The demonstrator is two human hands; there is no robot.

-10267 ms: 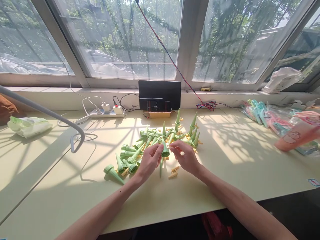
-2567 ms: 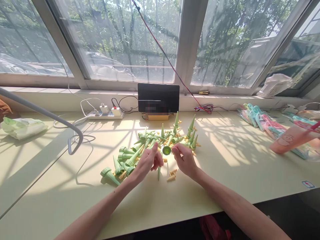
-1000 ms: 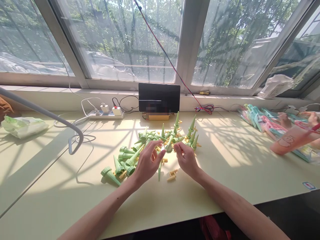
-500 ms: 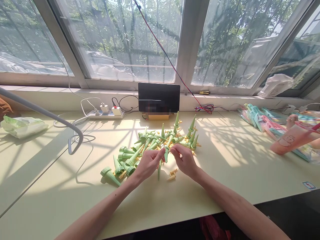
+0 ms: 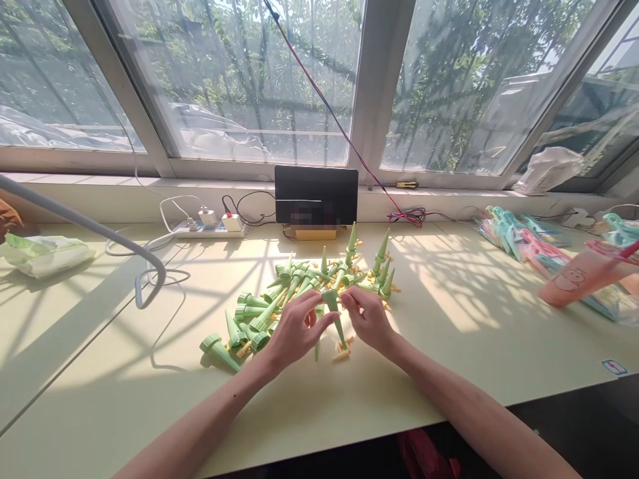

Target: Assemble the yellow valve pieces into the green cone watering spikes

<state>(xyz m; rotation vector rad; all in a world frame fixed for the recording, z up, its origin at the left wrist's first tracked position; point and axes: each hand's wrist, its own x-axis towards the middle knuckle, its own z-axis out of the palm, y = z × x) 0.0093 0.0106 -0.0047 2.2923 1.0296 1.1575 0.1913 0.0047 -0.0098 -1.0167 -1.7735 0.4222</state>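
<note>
My left hand [image 5: 295, 330] is closed on a green plastic plant watering spike [image 5: 336, 321]. The spike's wide cap end is at the top between thumb and fingers, and its narrow tip slants down toward the table. Close on the other side, my right hand [image 5: 370, 320] has its fingertips pinched together beside the cap; whatever they hold is too small to make out. Behind both hands lies a heap of similar green spikes [image 5: 259, 305], several with yellow pieces at their sides. Small loose yellow pegs [image 5: 341, 356] rest on the table below the held spike.
A black tablet [image 5: 316, 193] stands at the back by the window. To its left is a power strip [image 5: 234, 231] with cables; a grey curved bar [image 5: 150, 266] crosses the left side. At right are a pink cup [image 5: 569, 279] and bagged plastic items [image 5: 504, 233].
The spike in my left hand has turned, so its tip now points down and its length shows. My left fingers have shifted around its cap; my right hand stays nearly in place.
</note>
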